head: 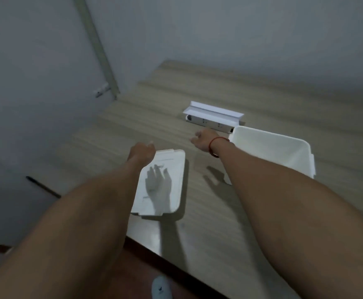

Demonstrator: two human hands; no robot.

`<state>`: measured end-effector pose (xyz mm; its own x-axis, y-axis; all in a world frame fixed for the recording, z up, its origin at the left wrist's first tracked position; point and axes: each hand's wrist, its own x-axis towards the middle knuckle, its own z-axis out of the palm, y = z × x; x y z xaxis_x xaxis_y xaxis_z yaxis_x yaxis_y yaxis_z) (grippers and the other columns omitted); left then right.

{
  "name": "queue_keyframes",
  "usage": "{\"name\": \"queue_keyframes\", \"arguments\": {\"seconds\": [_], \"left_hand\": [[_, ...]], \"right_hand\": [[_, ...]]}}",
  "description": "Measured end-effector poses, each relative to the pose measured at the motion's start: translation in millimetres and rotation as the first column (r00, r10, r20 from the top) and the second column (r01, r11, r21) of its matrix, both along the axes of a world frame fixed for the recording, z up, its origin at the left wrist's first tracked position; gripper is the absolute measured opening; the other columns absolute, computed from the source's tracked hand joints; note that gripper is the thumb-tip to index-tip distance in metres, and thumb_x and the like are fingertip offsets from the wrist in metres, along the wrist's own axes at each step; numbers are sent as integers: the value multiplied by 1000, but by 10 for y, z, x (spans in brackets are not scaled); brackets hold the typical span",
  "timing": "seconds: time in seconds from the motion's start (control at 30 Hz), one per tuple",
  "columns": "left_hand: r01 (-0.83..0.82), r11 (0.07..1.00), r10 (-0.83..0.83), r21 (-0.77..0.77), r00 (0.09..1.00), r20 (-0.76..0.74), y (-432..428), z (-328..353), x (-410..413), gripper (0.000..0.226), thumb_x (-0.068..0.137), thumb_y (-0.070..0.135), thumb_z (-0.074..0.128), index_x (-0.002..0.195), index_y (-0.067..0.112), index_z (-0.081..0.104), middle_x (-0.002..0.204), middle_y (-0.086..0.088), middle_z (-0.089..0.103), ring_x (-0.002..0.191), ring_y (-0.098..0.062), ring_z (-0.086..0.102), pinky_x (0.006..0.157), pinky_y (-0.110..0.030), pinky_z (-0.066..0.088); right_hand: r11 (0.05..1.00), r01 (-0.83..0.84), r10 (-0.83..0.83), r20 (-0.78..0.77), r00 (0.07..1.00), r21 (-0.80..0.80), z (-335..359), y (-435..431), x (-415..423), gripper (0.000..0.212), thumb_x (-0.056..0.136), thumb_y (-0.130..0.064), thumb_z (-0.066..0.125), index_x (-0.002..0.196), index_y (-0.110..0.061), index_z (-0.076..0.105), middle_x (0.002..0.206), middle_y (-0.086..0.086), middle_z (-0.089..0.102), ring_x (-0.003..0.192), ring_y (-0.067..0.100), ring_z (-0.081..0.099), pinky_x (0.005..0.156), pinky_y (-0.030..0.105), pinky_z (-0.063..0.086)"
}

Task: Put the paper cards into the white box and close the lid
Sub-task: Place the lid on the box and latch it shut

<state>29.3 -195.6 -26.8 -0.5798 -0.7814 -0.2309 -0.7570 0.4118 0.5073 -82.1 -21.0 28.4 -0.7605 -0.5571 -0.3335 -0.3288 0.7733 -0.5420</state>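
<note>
A white box (284, 147) stands open on the right of the wooden table, its inside bare as far as I can see. Its white lid (172, 169) lies flat on the table to the left of it. A stack of white paper cards (214, 117) lies beyond the box, folded and with small dark marks. My left hand (141, 154) hovers over the lid's far left corner, fingers curled down, holding nothing visible. My right hand (204, 140), with a red string on the wrist, reaches toward the cards and stops just short of them, fingers loosely apart.
The wooden table (198, 93) ends at a dark front edge (176, 266) near me. A grey wall rises behind and to the left. A white shoe (161, 288) shows on the floor below the edge.
</note>
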Motion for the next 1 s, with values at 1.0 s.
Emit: {"name": "queue_keyframes", "arguments": {"seconds": [1.0], "left_hand": [[184, 824, -2, 535, 946, -323, -385, -90, 187, 67, 69, 28, 84, 124, 0, 58, 116, -9, 67, 92, -23, 64, 70, -27, 52]], "right_hand": [[777, 628, -578, 337, 743, -52, -950, -444, 618, 38, 97, -21, 42, 125, 2, 53, 125, 20, 60, 105, 33, 60, 73, 30, 41]]}}
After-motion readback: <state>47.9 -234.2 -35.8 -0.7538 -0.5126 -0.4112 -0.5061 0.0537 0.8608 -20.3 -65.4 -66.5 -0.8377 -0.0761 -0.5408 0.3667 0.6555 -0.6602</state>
